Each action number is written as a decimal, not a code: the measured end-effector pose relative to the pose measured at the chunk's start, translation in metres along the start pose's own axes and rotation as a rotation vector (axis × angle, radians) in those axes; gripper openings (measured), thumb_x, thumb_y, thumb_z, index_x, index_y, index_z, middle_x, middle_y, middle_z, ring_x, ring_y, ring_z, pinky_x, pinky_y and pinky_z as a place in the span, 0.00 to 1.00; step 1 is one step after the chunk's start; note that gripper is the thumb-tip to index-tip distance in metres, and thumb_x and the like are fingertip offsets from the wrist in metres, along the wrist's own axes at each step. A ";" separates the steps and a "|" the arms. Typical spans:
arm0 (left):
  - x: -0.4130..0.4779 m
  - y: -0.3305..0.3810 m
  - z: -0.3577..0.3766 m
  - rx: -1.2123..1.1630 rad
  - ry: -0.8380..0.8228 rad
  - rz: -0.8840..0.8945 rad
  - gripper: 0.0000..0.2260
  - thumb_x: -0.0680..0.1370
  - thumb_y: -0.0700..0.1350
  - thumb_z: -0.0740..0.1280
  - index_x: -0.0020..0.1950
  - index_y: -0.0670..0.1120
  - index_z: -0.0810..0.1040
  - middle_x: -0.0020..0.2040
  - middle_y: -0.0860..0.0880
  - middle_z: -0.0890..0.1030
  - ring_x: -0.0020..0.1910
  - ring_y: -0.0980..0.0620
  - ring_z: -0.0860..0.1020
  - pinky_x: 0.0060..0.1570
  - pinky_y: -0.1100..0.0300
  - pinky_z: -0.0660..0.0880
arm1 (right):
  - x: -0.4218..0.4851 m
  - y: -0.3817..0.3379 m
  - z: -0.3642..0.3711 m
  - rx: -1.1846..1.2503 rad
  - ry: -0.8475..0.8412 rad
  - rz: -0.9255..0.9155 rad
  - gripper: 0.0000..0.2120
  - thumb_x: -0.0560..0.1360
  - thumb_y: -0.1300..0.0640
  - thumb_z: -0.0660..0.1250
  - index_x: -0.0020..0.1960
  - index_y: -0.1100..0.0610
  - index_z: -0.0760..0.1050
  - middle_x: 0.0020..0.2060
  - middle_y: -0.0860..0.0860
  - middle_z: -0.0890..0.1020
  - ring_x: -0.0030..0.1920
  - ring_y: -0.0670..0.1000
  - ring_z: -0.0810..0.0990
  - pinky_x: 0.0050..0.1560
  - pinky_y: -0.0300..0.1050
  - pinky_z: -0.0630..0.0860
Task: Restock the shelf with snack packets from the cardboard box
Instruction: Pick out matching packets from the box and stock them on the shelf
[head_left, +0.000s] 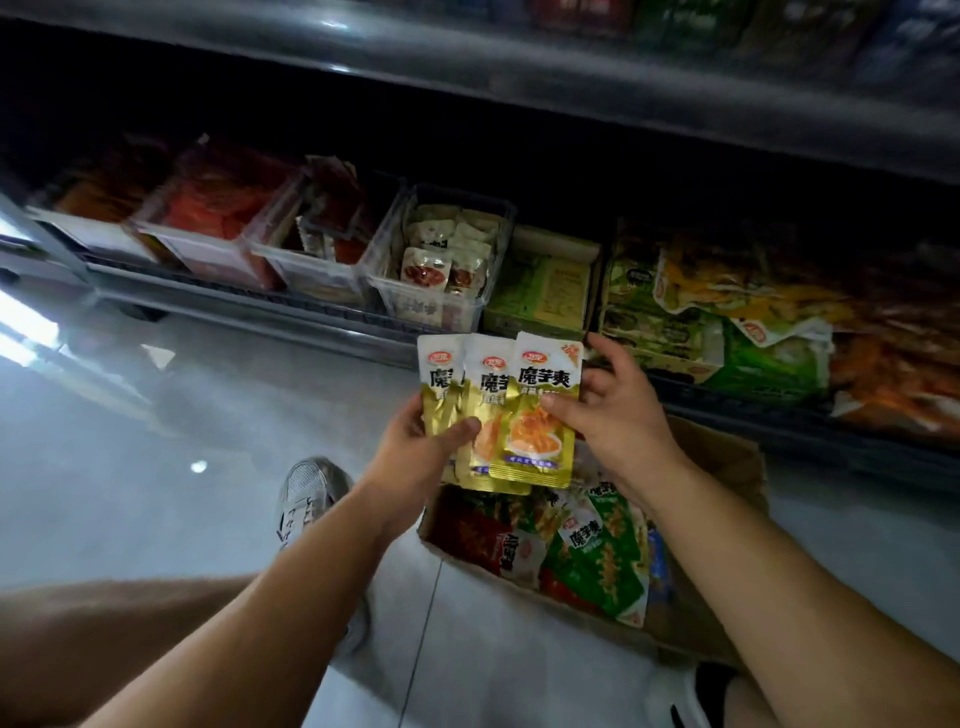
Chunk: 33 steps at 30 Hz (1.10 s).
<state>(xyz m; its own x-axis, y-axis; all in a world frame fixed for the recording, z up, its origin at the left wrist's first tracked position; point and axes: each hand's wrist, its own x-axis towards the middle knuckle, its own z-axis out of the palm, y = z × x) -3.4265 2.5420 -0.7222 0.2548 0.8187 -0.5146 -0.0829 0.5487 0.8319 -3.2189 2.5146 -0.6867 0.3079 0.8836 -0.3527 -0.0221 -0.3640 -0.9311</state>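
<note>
Left grip (415, 441) pinches fanned snack packets (540, 395), thumb across fronts. Right grip (608, 410) pinches front packet's right edge, other fingers spread. Fan held above cardboard box (727, 457); shelf (260, 306) at 12 o'clock. Advice: square fan into stack, labels forward, before shelving. Matching slot unclear.

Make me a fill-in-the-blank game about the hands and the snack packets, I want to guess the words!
1. The left hand and right hand hold packets coloured white and ____.
2. The cardboard box stands on the ____.
3. The green packets lie inside the ____.
4. Left of the box stands a grey ____.

Missing words: gold; floor; box; shoe.
</note>
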 end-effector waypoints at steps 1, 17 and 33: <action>-0.003 0.002 0.007 -0.008 -0.040 -0.004 0.15 0.78 0.35 0.71 0.63 0.44 0.77 0.55 0.43 0.87 0.54 0.40 0.85 0.54 0.42 0.81 | -0.005 -0.004 0.001 -0.011 0.029 0.018 0.38 0.69 0.67 0.78 0.73 0.50 0.66 0.52 0.50 0.84 0.53 0.48 0.85 0.55 0.55 0.82; -0.064 0.104 0.115 0.057 -0.362 0.098 0.17 0.81 0.45 0.68 0.69 0.50 0.72 0.58 0.45 0.86 0.57 0.42 0.85 0.59 0.40 0.80 | -0.060 -0.114 -0.042 0.358 -0.031 0.138 0.17 0.81 0.63 0.64 0.68 0.54 0.71 0.50 0.55 0.86 0.47 0.56 0.87 0.46 0.54 0.83; -0.059 0.290 0.215 0.828 -0.314 0.677 0.24 0.84 0.47 0.65 0.77 0.51 0.59 0.64 0.50 0.78 0.58 0.50 0.80 0.53 0.54 0.81 | -0.033 -0.277 -0.112 -0.008 0.218 -0.504 0.23 0.78 0.68 0.65 0.70 0.51 0.72 0.55 0.47 0.84 0.54 0.48 0.84 0.52 0.50 0.82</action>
<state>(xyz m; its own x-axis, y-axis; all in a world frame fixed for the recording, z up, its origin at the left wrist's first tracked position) -3.2586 2.6163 -0.4064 0.6422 0.7629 0.0753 0.3413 -0.3725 0.8630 -3.1164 2.5533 -0.4065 0.4684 0.8679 0.1654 0.1861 0.0861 -0.9788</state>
